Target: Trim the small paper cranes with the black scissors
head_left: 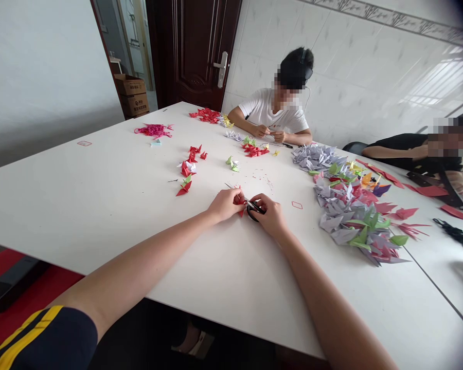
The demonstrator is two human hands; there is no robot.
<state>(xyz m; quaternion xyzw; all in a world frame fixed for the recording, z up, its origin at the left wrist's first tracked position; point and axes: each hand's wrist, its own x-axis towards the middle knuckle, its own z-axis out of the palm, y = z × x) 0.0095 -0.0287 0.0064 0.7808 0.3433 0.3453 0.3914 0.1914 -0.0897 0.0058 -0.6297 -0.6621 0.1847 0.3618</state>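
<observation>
My left hand (224, 205) is closed over the white table (146, 221), pinching a small red paper crane (241, 210) that my fingers largely cover. Close beside it, my right hand (272, 215) grips scissors with black handles (253, 211). The blades point toward my left fingertips, at the red paper. Whether they are cutting is too small to tell. Just beyond my hands lie tiny red scraps (268, 180). A loose line of red, white and green paper cranes (187, 168) sits ahead to the left, and a green and white crane (233, 163) lies nearer the middle.
A large pile of grey, pink and green cranes (351, 205) spreads to my right, near a black cord bundle (457, 234). Farther back are a pink heap (153, 130) and red cranes (207, 115). One person (283, 103) works opposite; another (401, 146) sits at the right.
</observation>
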